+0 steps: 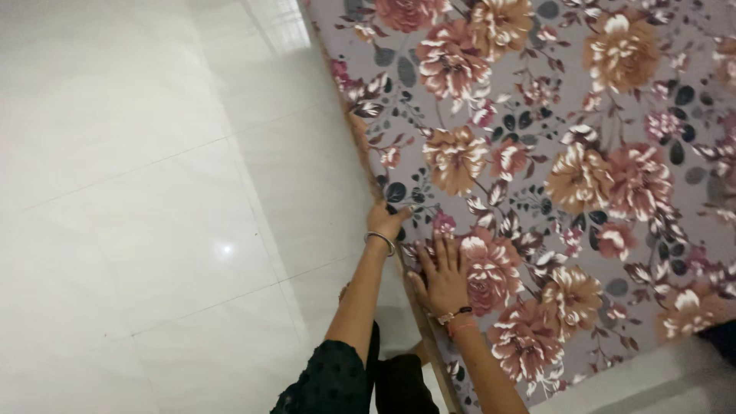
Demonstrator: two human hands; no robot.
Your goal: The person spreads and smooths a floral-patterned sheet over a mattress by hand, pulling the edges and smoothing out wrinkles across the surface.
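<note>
A grey bedsheet printed with large pink and tan flowers covers a bed that fills the right side of the view. My left hand, with a silver bangle on the wrist, grips the sheet at the bed's left edge, fingers curled over the side. My right hand, wearing a dark band and a red thread at the wrist, lies flat on the sheet just inside that edge, fingers spread. The two hands are close together. A dark sleeve covers my left upper arm.
Glossy white floor tiles spread over the left half, with a light reflection on them. The bed's wooden side rail runs diagonally below my hands. A dark patch sits at the far right edge.
</note>
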